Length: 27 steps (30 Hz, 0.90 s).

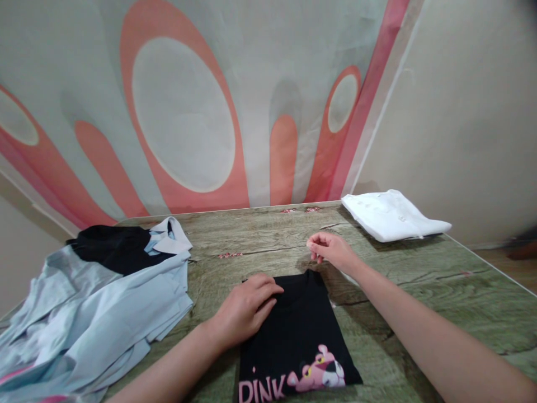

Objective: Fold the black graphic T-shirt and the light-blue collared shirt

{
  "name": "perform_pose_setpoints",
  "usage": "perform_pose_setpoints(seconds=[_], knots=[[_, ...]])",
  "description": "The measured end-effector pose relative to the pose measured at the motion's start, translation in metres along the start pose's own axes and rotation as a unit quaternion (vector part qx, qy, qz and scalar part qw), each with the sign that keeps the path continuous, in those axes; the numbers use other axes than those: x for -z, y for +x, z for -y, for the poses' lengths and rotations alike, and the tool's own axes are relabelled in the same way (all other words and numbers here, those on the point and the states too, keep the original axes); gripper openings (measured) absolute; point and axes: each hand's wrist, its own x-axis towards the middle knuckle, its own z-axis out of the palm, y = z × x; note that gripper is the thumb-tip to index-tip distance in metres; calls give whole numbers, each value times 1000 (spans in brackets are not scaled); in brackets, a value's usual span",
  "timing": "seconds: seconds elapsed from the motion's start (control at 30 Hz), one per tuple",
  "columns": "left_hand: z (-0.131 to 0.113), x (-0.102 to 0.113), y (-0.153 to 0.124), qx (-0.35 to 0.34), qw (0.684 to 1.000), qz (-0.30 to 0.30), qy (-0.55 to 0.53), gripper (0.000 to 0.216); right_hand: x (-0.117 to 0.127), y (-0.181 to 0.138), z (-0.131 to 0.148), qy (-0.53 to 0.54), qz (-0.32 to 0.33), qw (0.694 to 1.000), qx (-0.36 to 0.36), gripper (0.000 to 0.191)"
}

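Note:
A folded black T-shirt [302, 324] lies on the table in front of me, with a pink cartoon panther and the letters "PINK" printed near its lower edge. On its upper left part rests my left hand [247, 308], open, fingers stretched flat over the cloth. Just beyond the shirt's collar, my right hand [329, 249] hovers above the table, apart from the shirt. Its thumb and fingers are drawn together in a pinch; a small pale spot shows at the fingertips, too small to name.
At the left lies a loose pile of light blue shirts [113, 319] with a black garment [121, 246] among them. A folded white garment [394, 215] sits at the far right edge of the wood-patterned table [251, 240]. Behind stands a wall with a pink-and-white printed sheet [251, 112].

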Motion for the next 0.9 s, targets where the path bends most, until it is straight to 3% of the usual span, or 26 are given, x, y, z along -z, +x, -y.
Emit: perform_pose_setpoints(seconds=[0.1, 0.2, 0.27, 0.4, 0.9], knots=[[0, -4, 1, -52, 996, 48, 59, 38, -3, -6, 11, -61, 114, 991, 41, 27], [1, -5, 2, -71, 990, 78, 93, 42, -6, -9, 17, -147, 232, 950, 149, 16], [1, -5, 3, -71, 990, 80, 96, 43, -6, -10, 18, -196, 264, 922, 203, 16], [0, -4, 4, -77, 989, 81, 92, 42, -5, -9, 19, -223, 275, 909, 222, 17], [-3, -1, 5, -60, 988, 104, 99, 42, 0, -11, 22, -219, 280, 909, 219, 17]])
